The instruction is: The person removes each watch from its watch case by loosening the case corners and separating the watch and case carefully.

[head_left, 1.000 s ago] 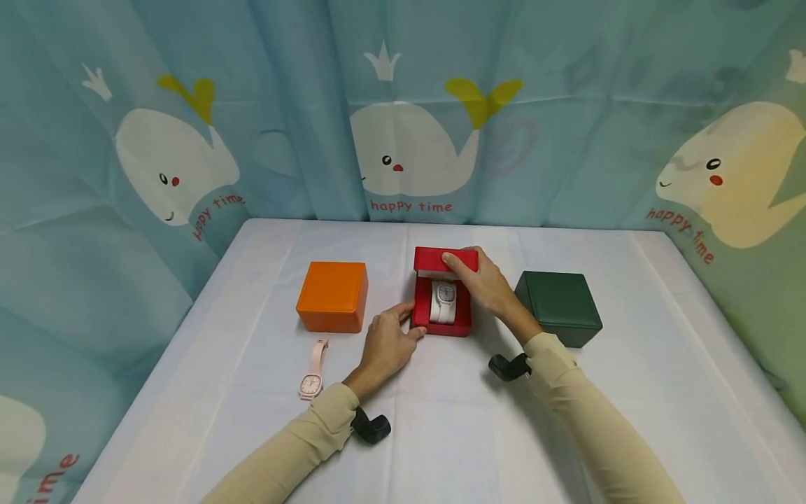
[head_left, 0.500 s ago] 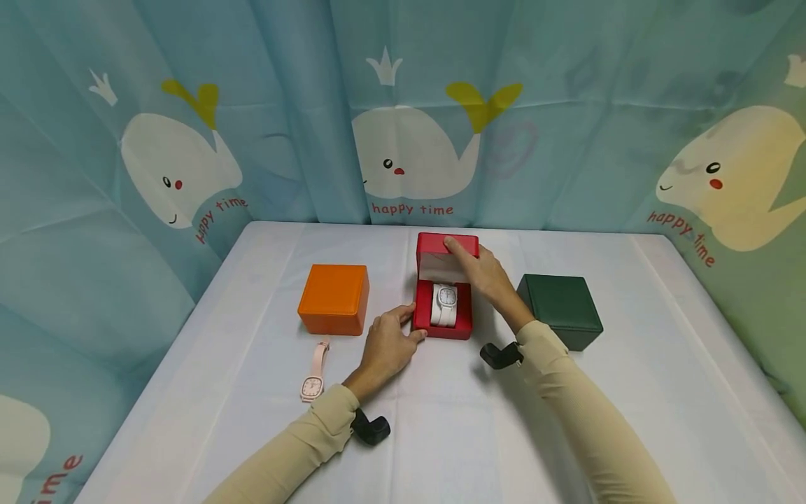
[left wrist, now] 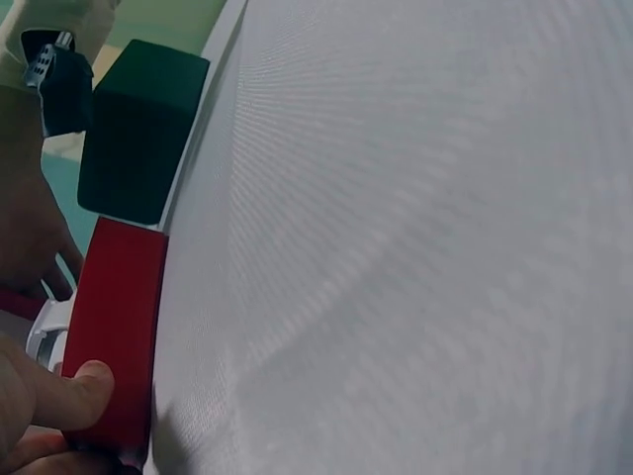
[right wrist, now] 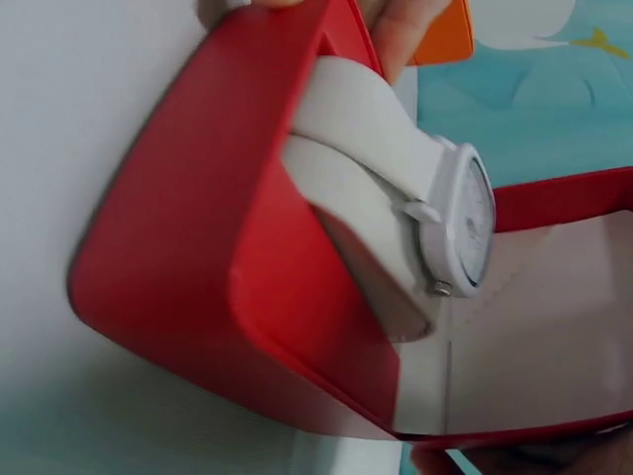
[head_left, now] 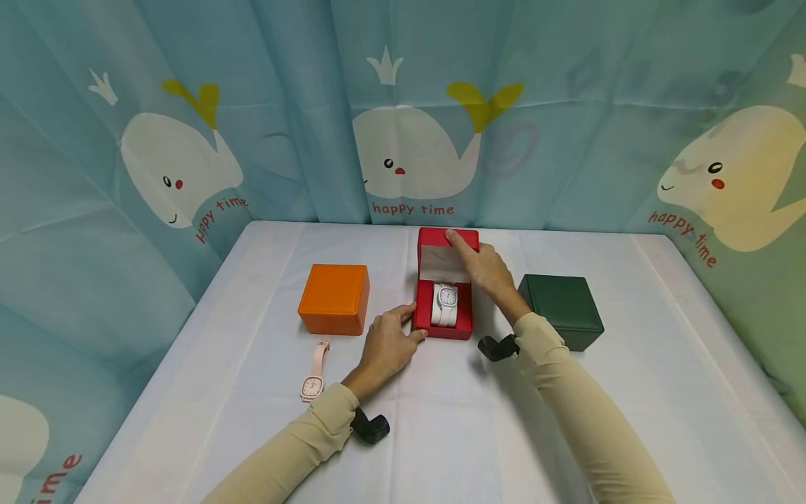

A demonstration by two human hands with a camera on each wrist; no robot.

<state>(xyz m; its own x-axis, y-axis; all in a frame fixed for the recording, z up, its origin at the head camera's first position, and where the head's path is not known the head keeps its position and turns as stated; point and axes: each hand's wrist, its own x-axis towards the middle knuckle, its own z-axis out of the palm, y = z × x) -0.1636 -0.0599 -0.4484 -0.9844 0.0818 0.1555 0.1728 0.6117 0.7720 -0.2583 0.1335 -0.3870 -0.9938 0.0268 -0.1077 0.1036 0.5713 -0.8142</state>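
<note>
A red watch box (head_left: pixel 434 333) stands with its lid raised at the middle of the table. Inside, a white watch (head_left: pixel 448 297) is wrapped round a white cushion, its strap filling much of the right wrist view. My left hand (head_left: pixel 385 346) grips the box's near left corner, thumb on the front wall and fingers along the left side. With the thumb on its front edge, my right hand (head_left: pixel 488 271) holds the lid (head_left: pixel 431 238) by its right end; the fingers behind it are mostly hidden. The lid's pale lining faces me.
Left of the red box sits a closed orange box (head_left: pixel 334 290), with a pink watch (head_left: pixel 312 387) lying in front of it. A closed green box (head_left: pixel 562 301) stands at the right, close to my right wrist. A blue curtain (head_left: pixel 290 105) hangs behind the table.
The lid of the red box has swung further up and back, with my right hand moving along with it. My left hand has stayed at the box's corner.
</note>
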